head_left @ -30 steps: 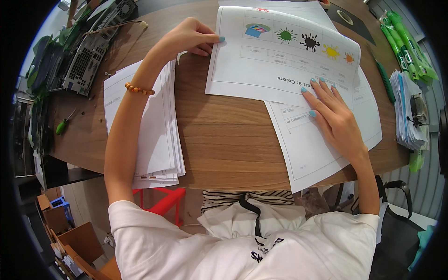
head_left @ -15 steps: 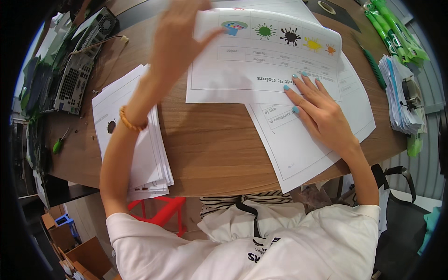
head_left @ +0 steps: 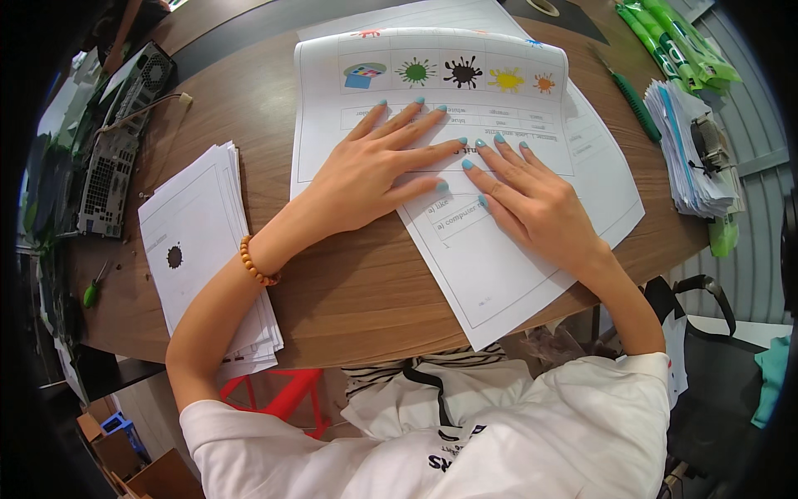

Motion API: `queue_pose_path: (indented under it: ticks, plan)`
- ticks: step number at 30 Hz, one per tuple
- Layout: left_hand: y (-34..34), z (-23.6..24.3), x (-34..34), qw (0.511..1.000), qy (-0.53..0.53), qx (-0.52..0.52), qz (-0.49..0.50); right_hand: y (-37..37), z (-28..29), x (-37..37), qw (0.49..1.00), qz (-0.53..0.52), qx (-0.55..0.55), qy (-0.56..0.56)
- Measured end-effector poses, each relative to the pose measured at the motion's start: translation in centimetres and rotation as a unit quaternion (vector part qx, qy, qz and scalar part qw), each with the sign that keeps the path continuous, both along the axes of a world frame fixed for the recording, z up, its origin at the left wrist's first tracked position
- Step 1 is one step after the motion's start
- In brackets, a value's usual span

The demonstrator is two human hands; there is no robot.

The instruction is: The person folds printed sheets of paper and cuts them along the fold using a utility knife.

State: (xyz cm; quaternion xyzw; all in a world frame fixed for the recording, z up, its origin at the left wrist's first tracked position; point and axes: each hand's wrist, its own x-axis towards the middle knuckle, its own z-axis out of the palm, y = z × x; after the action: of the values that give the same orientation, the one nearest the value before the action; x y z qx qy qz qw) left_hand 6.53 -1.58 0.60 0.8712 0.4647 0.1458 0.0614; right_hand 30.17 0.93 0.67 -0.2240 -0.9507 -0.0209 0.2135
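Note:
A white worksheet [head_left: 320, 137] with coloured paint splats lies on the table, its print upside down to me and its far edge curling up. Spread flat across its middle is my left hand [head_left: 378, 166], fingers stretched and holding nothing. Close beside it, my right hand [head_left: 532, 204] rests with fingers out on the same sheet's near edge and on a printed sheet [head_left: 490, 287] beneath. That lower sheet reaches toward me past the table's front edge. The two hands' fingertips nearly meet. A beaded bracelet [head_left: 257, 261] circles my left wrist.
A stack of papers [head_left: 195, 224] lies left, under my left forearm. Beyond it stand an opened metal computer case [head_left: 116, 150] and a small green screwdriver [head_left: 93, 287]. Rightward are a green-handled tool [head_left: 636, 108], a clipped paper bundle [head_left: 686, 158] and green packages [head_left: 665, 41]. A tape roll [head_left: 544, 7] sits far back.
My left hand has come down from above the sheet's far left and now lies flat on it. My right hand stays on the papers. The view has shifted slightly.

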Motion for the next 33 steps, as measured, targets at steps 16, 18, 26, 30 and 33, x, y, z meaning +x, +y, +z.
queue_pose_path:
  ticks: [16,18,26,30,33]
  plan:
    - [0.2,0.6,0.0,0.999,-0.037,-0.035,-0.005,0.0,0.6,-0.1,1.0,-0.003,-0.004,-0.006]
    - [0.1,0.6,-0.2,0.999,-0.037,-0.036,-0.004,0.7,2.5,-0.8,0.994,-0.01,-0.104,0.011]
    - [0.1,0.9,-0.3,0.999,-0.012,-0.042,-0.01,7.7,-0.1,-7.1,0.995,0.012,-0.01,-0.102]
    - [-0.1,1.1,0.1,0.998,-0.037,-0.05,-0.018,10.9,-1.7,-8.5,0.991,-0.117,-0.002,-0.071]
    - [-0.1,1.4,0.2,0.999,-0.026,-0.041,-0.021,13.0,-2.0,-8.8,0.99,-0.125,-0.021,-0.054]
